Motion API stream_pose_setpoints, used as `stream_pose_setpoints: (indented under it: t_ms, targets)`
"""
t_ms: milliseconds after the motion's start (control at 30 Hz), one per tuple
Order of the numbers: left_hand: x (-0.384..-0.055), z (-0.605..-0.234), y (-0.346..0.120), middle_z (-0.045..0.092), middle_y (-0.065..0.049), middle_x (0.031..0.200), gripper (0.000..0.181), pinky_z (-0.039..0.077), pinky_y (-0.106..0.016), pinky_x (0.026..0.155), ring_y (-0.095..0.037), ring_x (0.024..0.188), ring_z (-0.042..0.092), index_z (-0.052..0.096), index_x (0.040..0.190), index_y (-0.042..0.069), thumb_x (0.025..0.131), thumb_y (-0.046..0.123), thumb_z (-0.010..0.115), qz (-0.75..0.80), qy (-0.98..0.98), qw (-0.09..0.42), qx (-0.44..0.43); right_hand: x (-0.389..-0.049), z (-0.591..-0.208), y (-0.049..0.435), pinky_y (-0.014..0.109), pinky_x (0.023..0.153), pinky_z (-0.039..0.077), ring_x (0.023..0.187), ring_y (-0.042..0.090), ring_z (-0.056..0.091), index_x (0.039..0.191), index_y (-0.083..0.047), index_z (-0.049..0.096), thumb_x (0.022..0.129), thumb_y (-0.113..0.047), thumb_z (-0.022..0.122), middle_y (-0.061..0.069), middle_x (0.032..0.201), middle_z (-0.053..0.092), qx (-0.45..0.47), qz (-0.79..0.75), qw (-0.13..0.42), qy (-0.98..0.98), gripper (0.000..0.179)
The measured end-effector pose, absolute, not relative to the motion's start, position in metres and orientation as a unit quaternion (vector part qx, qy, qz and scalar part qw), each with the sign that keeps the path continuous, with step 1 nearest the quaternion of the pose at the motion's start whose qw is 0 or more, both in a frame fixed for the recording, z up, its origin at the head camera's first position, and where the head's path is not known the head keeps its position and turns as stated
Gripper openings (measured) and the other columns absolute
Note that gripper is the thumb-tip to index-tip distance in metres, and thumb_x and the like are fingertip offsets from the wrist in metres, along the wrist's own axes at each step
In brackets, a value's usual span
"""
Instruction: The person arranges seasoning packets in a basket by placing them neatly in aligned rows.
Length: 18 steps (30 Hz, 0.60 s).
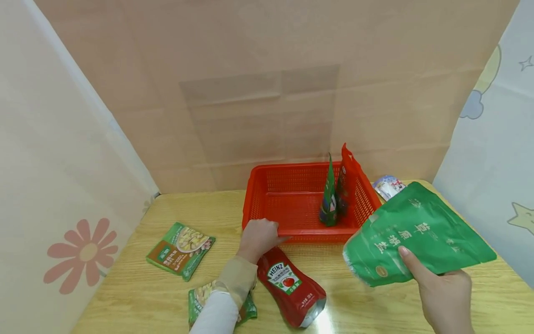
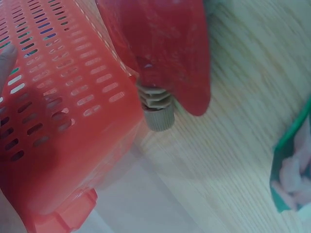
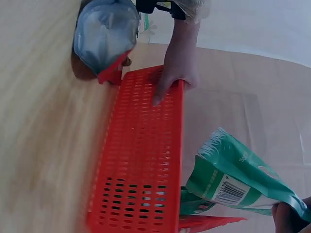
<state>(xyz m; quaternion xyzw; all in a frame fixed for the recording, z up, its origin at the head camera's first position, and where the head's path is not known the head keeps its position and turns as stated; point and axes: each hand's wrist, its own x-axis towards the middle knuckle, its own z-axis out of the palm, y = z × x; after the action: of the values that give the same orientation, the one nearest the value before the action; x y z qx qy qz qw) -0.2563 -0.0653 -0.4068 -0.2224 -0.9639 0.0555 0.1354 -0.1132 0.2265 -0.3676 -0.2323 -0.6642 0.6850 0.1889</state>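
Note:
My left hand [image 1: 259,236] grips the front rim of the red plastic basket [image 1: 267,168] near its left corner. In the right wrist view its thumb lies over the basket's outer wall. My right hand [image 1: 448,294] pinches a green salt bag [image 1: 388,232] by its lower edge, thumb on the printed face. This bag is held up off the table, tilted, by the basket's right front corner. Inside the basket, a green packet [image 1: 328,199] and a red packet [image 1: 348,181] stand upright at the right side. A ketchup pouch [image 1: 292,287] lies just before the basket, its cap [image 2: 159,117] close to the basket wall.
On the table's left lies a green-and-brown food packet [image 1: 181,250]. A similar packet [image 1: 248,311] is partly covered by my left forearm. Behind the salt bag, a small white-and-purple packet [image 1: 389,186] lies right of the basket. A brown sheet [image 1: 250,116] hangs behind the table.

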Motion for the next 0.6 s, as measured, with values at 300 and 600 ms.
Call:
stream_pose_setpoints:
  t_ms: [300,600]
  targets:
    - [-0.259,-0.409,-0.065,0.049,0.007,0.044,0.048,0.044,-0.024,0.045,-0.006,0.04,0.045,0.054,0.054,0.022,0.078,0.062,0.066,0.076,-0.959,0.151,-0.227,-0.14,-0.33,0.21,0.009,0.067,0.051,0.077,-0.004,0.069,0.107,-0.01,0.068,0.081,0.001,0.071,-0.016,0.087,0.074,-0.09,0.679,0.26,-0.681,0.029]
    - [-0.26,-0.411,-0.066,0.049,0.008,0.045,0.046,0.044,-0.024,0.045,-0.006,0.04,0.045,0.056,0.055,0.022,0.078,0.06,0.067,0.084,-0.956,0.159,-0.234,-0.176,-0.309,0.179,0.013,0.066,0.053,0.075,0.0,0.07,0.099,-0.006,0.07,0.083,-0.001,0.07,-0.013,0.085,0.074,-0.012,0.666,0.281,-0.69,0.016]
